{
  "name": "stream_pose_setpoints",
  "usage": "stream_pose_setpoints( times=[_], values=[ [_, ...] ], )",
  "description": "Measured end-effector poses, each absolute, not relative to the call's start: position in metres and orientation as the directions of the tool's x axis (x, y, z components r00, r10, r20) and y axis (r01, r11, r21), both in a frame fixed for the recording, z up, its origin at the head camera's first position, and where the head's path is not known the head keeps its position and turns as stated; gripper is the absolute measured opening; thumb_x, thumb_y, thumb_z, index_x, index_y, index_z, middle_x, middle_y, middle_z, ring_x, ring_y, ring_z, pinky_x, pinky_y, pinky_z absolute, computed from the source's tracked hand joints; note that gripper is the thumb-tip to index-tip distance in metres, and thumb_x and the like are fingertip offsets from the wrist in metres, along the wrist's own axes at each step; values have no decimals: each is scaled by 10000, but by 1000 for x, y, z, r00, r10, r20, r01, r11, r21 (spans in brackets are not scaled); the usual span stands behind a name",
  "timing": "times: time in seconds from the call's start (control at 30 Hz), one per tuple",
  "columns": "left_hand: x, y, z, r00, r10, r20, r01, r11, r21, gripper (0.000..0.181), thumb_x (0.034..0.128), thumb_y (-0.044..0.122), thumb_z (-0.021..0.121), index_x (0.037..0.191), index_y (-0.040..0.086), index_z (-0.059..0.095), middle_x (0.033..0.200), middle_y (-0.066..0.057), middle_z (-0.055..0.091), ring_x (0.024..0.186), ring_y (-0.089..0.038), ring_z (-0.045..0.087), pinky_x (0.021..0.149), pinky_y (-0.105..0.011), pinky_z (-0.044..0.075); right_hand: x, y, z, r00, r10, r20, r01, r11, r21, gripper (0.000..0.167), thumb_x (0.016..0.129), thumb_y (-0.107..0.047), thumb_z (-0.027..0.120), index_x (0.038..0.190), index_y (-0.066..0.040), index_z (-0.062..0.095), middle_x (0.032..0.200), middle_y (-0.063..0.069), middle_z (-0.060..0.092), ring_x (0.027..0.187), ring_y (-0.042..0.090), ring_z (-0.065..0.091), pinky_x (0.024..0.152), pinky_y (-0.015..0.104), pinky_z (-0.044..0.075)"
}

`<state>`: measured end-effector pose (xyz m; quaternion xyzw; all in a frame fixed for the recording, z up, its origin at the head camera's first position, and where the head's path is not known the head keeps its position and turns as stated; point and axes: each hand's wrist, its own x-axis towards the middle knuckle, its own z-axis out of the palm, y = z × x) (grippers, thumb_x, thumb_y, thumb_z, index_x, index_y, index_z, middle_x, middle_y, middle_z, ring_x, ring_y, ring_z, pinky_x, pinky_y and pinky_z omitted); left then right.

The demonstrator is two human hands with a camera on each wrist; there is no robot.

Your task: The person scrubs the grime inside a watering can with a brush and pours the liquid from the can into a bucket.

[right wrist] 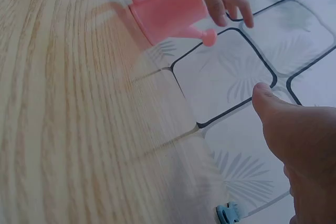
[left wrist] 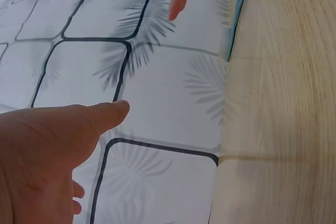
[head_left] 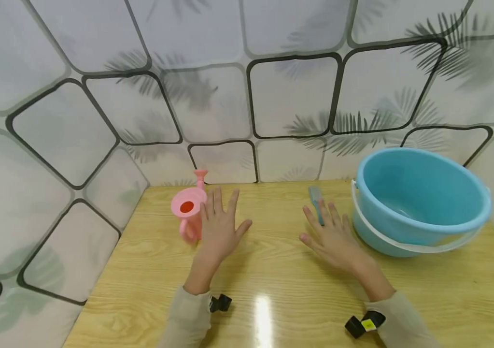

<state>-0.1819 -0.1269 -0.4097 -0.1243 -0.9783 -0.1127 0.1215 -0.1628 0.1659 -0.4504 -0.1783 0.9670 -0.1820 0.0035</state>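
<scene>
My left hand (head_left: pixel 219 229) is held out with straight, spread fingers, just right of a pink toy watering can (head_left: pixel 191 224) and overlapping its edge in the head view; nothing is in its grasp. Also spread and holding nothing, my right hand (head_left: pixel 333 241) hovers near a small blue tool (head_left: pixel 315 195) with a pale flat head and thin handle. Its fingertips partly cover that tool's handle. To the right of this hand stands a light blue bucket (head_left: pixel 420 193) with a white handle. In the right wrist view the watering can (right wrist: pixel 170 9) shows its spout and handle.
All of it is on a light wooden table (head_left: pixel 273 270), whose back edge meets a wall (head_left: pixel 290 96) with a dark-lined tile and leaf pattern. Another wall (head_left: pixel 42 193) borders the table on the left. The bucket takes up the table's right back area.
</scene>
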Motion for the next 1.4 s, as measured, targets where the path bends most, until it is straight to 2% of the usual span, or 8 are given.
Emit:
stream_pose_setpoints(
  times=[0.23, 0.47, 0.63, 0.9, 1.0, 1.1, 1.23, 1.4],
  values=[
    [-172, -146, -405, -909, 138, 393, 253, 932, 260, 767, 931, 413, 677, 1528, 105, 306, 1571, -326, 116, 1442, -524, 133, 1122, -704, 165, -162, 164, -453, -937, -346, 56, -343, 871, -352, 740, 1028, -571, 362, 1602, -173, 117, 1626, 239, -80, 1482, 467, -102, 1086, 771, 39],
    [-165, -171, -397, -892, -23, 452, 141, 935, 324, 768, 889, 317, 747, 1486, 54, 342, 1531, -358, 169, 1392, -552, 202, 1081, -700, 234, -161, 163, -454, -932, -361, 41, -351, 867, -352, 754, 1019, -597, 357, 1604, -206, 87, 1630, 237, -70, 1485, 461, -98, 1096, 759, 50],
    [-163, -187, -398, -899, -141, 415, 20, 933, 359, 811, 871, 286, 755, 1490, 19, 303, 1527, -374, 164, 1366, -570, 237, 1078, -688, 267, -161, 164, -453, -929, -368, 49, -360, 861, -360, 762, 1014, -589, 389, 1604, -203, 99, 1632, 235, -62, 1485, 466, -92, 1098, 757, 45],
    [-160, -206, -404, -919, -236, 317, -63, 880, 471, 894, 898, 334, 715, 1506, -74, 202, 1545, -367, 119, 1381, -564, 197, 1053, -714, 279, -160, 164, -456, -927, -368, 65, -366, 859, -358, 797, 995, -598, 437, 1599, -166, 148, 1629, 252, -32, 1480, 491, -56, 1096, 758, 60],
    [-158, -209, -408, -918, -264, 294, -99, 874, 476, 908, 914, 358, 686, 1504, -103, 174, 1549, -369, 103, 1381, -567, 197, 1036, -720, 296, -159, 164, -456, -928, -365, 71, -366, 861, -353, 805, 991, -610, 430, 1599, -163, 149, 1628, 256, -29, 1482, 485, -63, 1098, 756, 59],
    [-155, -210, -411, -910, -276, 310, -112, 882, 457, 908, 919, 348, 675, 1481, -149, 164, 1527, -390, 143, 1338, -584, 260, 978, -722, 351, -158, 165, -455, -929, -362, 81, -367, 863, -349, 805, 990, -616, 424, 1600, -169, 146, 1627, 258, -24, 1483, 483, -62, 1097, 757, 65],
    [-153, -212, -414, -905, -278, 321, -122, 895, 429, 836, 929, 349, 660, 1392, -204, 237, 1372, -421, 323, 1149, -585, 428, 842, -680, 447, -157, 166, -454, -929, -359, 83, -365, 861, -354, 798, 994, -602, 431, 1600, -166, 147, 1627, 258, -28, 1482, 488, -56, 1095, 758, 68],
    [-153, -216, -416, -934, -283, 218, -180, 899, 399, 636, 969, 417, 581, 1161, -170, 430, 1043, -328, 482, 908, -510, 546, 699, -583, 491, -156, 166, -454, -929, -361, 83, -365, 855, -369, 786, 1004, -582, 430, 1600, -162, 137, 1626, 259, -34, 1479, 499, -35, 1095, 756, 79]
  ],
)
